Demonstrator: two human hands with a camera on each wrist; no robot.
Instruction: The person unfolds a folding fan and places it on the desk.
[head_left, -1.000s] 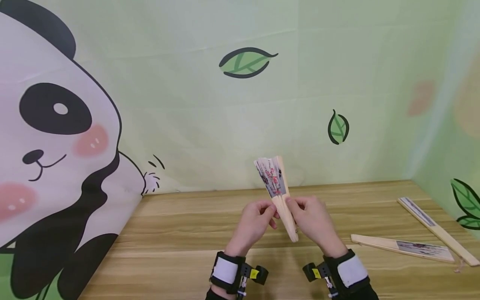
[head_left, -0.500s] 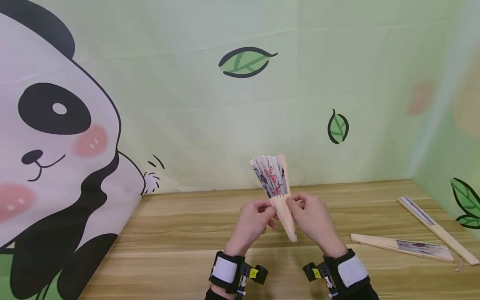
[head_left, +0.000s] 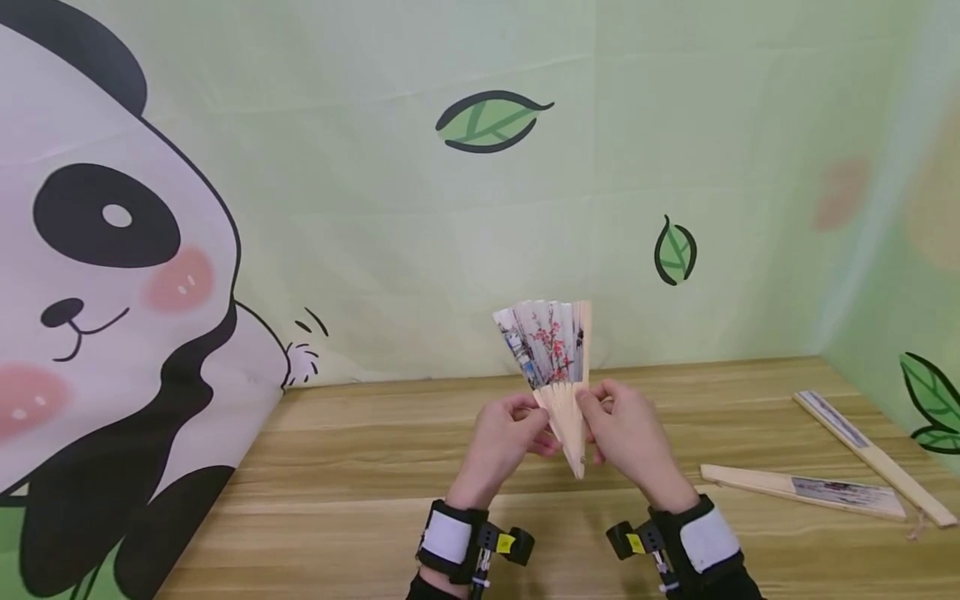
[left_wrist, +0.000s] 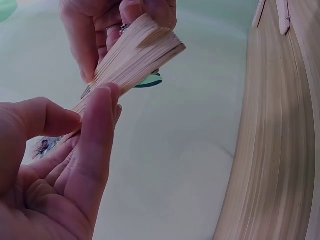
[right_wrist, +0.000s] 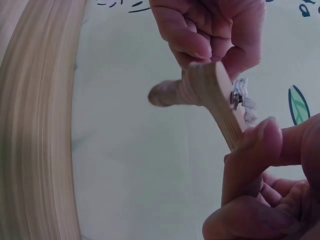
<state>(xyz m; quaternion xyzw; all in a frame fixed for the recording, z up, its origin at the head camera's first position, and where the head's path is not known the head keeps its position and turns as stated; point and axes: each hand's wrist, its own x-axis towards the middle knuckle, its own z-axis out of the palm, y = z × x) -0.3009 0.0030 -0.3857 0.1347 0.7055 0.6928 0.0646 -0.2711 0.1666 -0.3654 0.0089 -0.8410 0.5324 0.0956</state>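
A folding fan (head_left: 550,346) with pale wooden ribs and a plum-blossom print is held up above the table, partly spread, its narrow end pointing down. My left hand (head_left: 505,440) pinches the left edge of the ribs between thumb and fingers. On the other side, my right hand (head_left: 628,435) pinches the right outer rib. In the left wrist view the ribs of the fan (left_wrist: 135,60) are bunched toward the pivot end. The right wrist view shows a small metal rivet (right_wrist: 235,99) at that end.
Two folded fans lie at the table's right: one fan (head_left: 806,492) nearly crosswise, another fan (head_left: 873,454) slanting, their ends close together. Behind the wooden table (head_left: 360,483) hangs a pale green backdrop (head_left: 360,208) printed with a panda and leaves.
The held fan has spread wider, showing more of its printed blossoms. Its right outer rib has swung upright and rightward, while the left edge has moved slightly left. Both hands keep their pinch.
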